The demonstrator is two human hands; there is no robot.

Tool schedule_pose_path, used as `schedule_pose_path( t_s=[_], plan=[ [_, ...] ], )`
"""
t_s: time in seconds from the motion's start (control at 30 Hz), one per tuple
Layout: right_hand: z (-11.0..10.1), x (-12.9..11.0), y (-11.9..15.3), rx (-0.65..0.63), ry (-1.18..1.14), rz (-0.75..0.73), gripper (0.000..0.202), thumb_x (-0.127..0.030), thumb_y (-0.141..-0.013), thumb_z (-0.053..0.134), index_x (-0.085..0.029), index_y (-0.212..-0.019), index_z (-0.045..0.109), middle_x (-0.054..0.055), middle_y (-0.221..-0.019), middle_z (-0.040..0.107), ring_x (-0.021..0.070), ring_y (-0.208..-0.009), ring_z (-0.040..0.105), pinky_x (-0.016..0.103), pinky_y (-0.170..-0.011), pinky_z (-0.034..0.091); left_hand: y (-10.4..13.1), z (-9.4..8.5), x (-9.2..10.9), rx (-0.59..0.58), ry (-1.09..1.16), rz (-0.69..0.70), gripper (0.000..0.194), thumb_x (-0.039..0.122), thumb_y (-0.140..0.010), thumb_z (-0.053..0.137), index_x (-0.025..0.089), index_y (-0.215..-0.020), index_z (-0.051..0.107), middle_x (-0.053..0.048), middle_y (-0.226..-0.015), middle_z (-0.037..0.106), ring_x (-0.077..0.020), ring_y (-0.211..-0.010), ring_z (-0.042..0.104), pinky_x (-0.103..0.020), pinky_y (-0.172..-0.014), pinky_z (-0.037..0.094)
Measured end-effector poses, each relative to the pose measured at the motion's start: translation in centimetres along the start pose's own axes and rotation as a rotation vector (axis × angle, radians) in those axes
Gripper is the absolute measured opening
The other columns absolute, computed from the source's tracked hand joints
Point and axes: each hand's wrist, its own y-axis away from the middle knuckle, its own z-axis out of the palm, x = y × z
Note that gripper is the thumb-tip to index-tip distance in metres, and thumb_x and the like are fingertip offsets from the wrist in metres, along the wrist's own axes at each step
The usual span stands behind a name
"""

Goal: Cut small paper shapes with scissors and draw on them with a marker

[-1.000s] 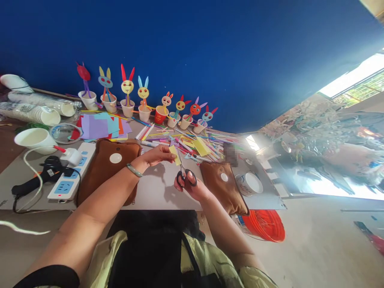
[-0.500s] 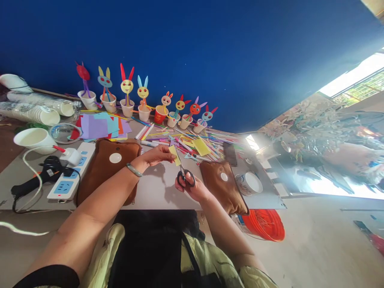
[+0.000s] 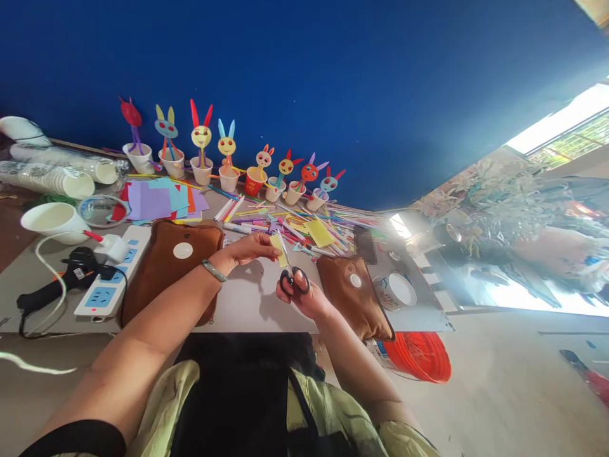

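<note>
Pinched in the fingers of my left hand [image 3: 254, 248] is a small piece of yellow paper [image 3: 280, 249], held above the table. My right hand [image 3: 307, 298] grips a pair of black-handled scissors [image 3: 294, 281], fingers through the loops. The scissor blades point away from me and lie at the paper's right side; whether they are cutting through it I cannot tell. Behind my hands lie scattered markers [image 3: 233, 210], paper scraps and a larger yellow sheet [image 3: 319, 233]. Several paper cups with rabbit-faced figures [image 3: 201, 137] stand in a row along the blue wall.
Brown cushions [image 3: 166, 279] lie on both sides of my arms. At the left are a power strip [image 3: 114, 273], a black glue gun [image 3: 61, 282], stacked paper cups [image 3: 52, 178] and coloured paper [image 3: 150, 200]. A white paper tub [image 3: 397, 291] stands right, above a red bucket [image 3: 421, 357].
The yellow paper has turned slightly between my left fingers, and the scissor blades have swung a little farther apart. My hands have otherwise hardly moved.
</note>
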Motion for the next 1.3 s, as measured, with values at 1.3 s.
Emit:
schedule_pose_path(
  t_s=[1.3],
  plan=[
    [-5.9,-1.4,-1.4,0.590,1.717,0.367,0.037,-0.045,-0.084,0.065,-0.020,-0.111,0.070,0.011,-0.112,0.069,0.0272,-0.106,0.060,0.037,-0.090,0.033,-1.7,-0.8,-1.5,0.397,0.064,0.110,0.038,0.037,-0.056,0.086,0.012,-0.079,0.068,-0.002,-0.073,0.070,-0.0072,-0.055,0.056,-0.024,-0.060,0.048]
  ],
)
